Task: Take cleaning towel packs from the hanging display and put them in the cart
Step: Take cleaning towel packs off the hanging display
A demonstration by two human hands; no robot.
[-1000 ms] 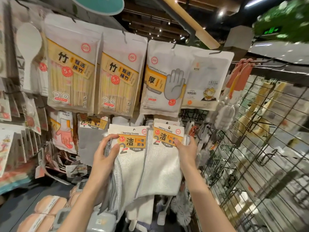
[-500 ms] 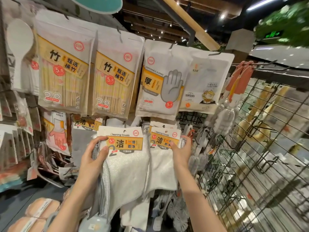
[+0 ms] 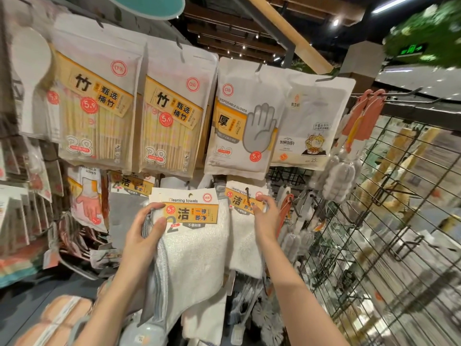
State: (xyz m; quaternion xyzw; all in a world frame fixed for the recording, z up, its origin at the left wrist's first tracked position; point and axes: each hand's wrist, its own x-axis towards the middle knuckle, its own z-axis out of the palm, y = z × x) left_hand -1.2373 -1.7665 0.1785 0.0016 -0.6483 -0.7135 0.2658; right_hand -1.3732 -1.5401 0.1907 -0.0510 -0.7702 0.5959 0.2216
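My left hand [image 3: 143,232] grips the upper left edge of a cleaning towel pack [image 3: 197,248], white cloth with an orange and white header card, held in front of the display. My right hand [image 3: 264,216] pinches the header card of a second towel pack [image 3: 243,242], which still hangs on its black hook at the lower centre of the display. More towel packs [image 3: 136,183] hang behind to the left. No cart is in view.
Bamboo chopstick bags [image 3: 99,106] and disposable glove bags [image 3: 245,121] hang above. Bottle brushes [image 3: 341,176] hang to the right, beside a black wire grid panel [image 3: 389,221]. Sponges [image 3: 57,318] lie at the lower left.
The left-hand towel pack has come forward and to the right, now overlapping the second pack. My right hand has shifted up onto that pack's header card.
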